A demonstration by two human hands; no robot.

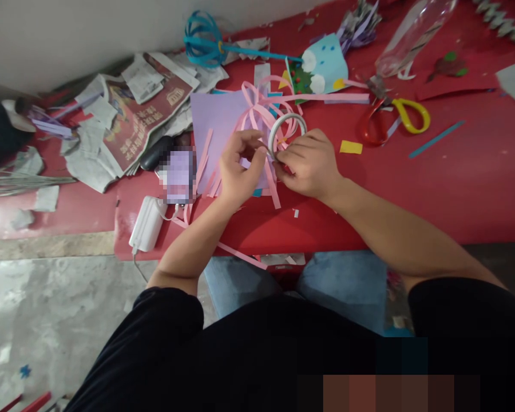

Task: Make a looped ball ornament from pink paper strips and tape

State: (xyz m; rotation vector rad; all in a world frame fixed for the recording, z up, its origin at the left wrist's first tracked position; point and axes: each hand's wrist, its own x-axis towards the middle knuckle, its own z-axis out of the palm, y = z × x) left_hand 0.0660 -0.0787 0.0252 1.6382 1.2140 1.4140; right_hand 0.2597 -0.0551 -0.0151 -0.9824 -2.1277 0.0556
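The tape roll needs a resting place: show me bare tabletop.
Red tabletop lies bare between the blue strip, yellow paper piece and right forearm. Crowded: pink paper strips around the tape roll; newspapers at left.

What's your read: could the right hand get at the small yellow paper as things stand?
Probably yes: the yellow paper lies near the right hand, with only red tabletop visible between them. That hand holds the tape roll, though, so it would likely need freeing first.
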